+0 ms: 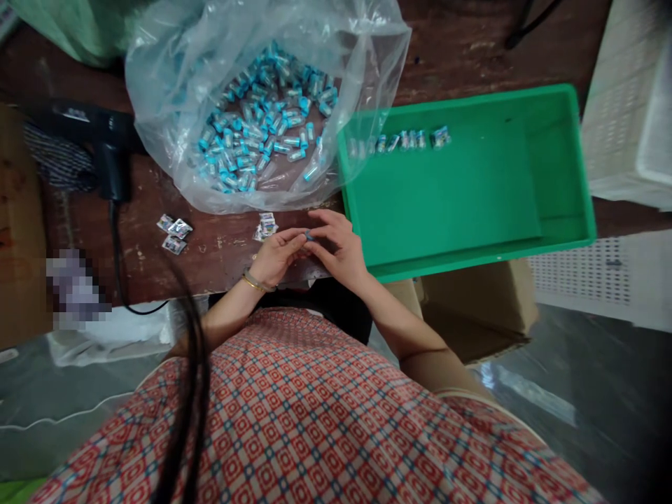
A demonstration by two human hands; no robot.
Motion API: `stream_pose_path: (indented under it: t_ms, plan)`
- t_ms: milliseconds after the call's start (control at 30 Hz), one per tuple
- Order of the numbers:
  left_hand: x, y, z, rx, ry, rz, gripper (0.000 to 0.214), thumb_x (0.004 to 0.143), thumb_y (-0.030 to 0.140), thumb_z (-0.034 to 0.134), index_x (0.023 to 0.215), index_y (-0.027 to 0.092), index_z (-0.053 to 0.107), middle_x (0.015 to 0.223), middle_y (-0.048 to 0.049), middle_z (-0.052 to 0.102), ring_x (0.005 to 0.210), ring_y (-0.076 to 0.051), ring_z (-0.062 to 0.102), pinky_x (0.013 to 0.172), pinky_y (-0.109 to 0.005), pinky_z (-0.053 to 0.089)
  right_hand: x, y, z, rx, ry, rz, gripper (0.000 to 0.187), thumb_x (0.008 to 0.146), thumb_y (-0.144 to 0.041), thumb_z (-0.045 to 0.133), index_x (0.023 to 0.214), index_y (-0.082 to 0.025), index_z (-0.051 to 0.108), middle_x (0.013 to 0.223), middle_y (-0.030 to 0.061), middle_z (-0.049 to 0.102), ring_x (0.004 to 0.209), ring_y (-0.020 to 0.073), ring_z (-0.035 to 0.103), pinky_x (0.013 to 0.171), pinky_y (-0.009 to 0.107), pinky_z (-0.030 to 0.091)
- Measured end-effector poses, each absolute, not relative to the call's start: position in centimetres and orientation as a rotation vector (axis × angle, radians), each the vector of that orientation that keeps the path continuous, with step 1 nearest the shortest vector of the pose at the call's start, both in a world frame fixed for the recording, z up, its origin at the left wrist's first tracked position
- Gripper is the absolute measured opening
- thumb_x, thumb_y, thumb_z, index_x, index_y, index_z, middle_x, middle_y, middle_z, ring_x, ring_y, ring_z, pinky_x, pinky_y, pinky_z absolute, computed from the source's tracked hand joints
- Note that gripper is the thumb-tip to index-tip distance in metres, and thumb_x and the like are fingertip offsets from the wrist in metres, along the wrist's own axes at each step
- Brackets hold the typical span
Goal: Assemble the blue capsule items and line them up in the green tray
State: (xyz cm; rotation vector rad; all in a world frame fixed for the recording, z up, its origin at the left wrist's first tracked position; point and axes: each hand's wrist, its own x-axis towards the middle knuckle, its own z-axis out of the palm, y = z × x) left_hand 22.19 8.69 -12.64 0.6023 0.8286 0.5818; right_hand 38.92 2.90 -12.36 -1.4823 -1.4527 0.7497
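My left hand [277, 255] and my right hand [339, 246] meet at the near edge of the brown table, fingertips pinched together on one small blue-capped vial [309, 236]. Just beyond them lies a small pile of printed packets [266, 225]. A clear plastic bag [262, 105] full of blue-capped vials sits open behind the hands. To the right stands a green plastic bin [556, 168] with a short row of wrapped vials [409, 139] along its far wall.
A black heat gun [99, 136] with its cord lies at the left, with several loose packets [175, 233] near it. White perforated crates [627, 105] stand at the right, and a cardboard box [472, 301] sits under the bin.
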Motion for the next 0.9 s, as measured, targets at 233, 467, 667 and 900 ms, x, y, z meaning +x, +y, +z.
stream_pose_path:
  t_ms: [233, 467, 667, 900]
  plan:
    - [22.9, 9.1, -12.5, 0.634, 0.823, 0.588, 0.058, 0.061, 0.052, 0.101, 0.100, 0.018, 0.074, 0.086, -0.0014, 0.077, 0.076, -0.012, 0.070, 0.069, -0.023, 0.052, 38.2, 2.8, -12.8, -1.441, -1.294, 0.823, 0.029, 0.090, -0.038, 0.079, 0.117, -0.033, 0.071, 0.150, 0.0053, 0.065, 0.144, 0.0289, 0.058, 0.126, 0.055, 0.042]
    - [22.9, 9.3, -12.3, 0.703, 0.817, 0.589, 0.063, 0.078, 0.067, 0.086, 0.115, 0.021, 0.064, 0.106, -0.0078, 0.080, 0.084, -0.015, 0.072, 0.076, -0.027, 0.055, 45.6, 5.3, -14.7, -1.414, -1.071, 0.958, 0.041, 0.090, -0.060, 0.074, 0.114, -0.029, 0.061, 0.128, 0.0056, 0.073, 0.110, 0.0201, 0.074, 0.096, 0.038, 0.063]
    - [18.8, 10.4, -13.3, 0.923, 1.037, 0.668, 0.049, 0.078, 0.058, 0.088, 0.106, 0.020, 0.075, 0.099, -0.0069, 0.080, 0.080, -0.014, 0.067, 0.071, -0.025, 0.050, 67.7, 10.9, -15.8, -1.818, -1.124, 0.405, 0.049, 0.096, -0.073, 0.057, 0.086, -0.024, 0.060, 0.071, -0.0020, 0.068, 0.069, 0.0132, 0.061, 0.076, 0.031, 0.057]
    - [13.4, 12.1, -15.2, 1.341, 1.470, 0.746, 0.026, 0.086, 0.043, 0.074, 0.097, 0.020, 0.077, 0.090, -0.0048, 0.075, 0.078, -0.019, 0.063, 0.078, -0.031, 0.048, 72.9, 14.6, -18.5, -1.926, -1.281, 0.203, 0.057, 0.098, -0.076, 0.048, 0.069, -0.029, 0.060, 0.066, 0.0082, 0.072, 0.084, 0.0201, 0.074, 0.092, 0.036, 0.056]
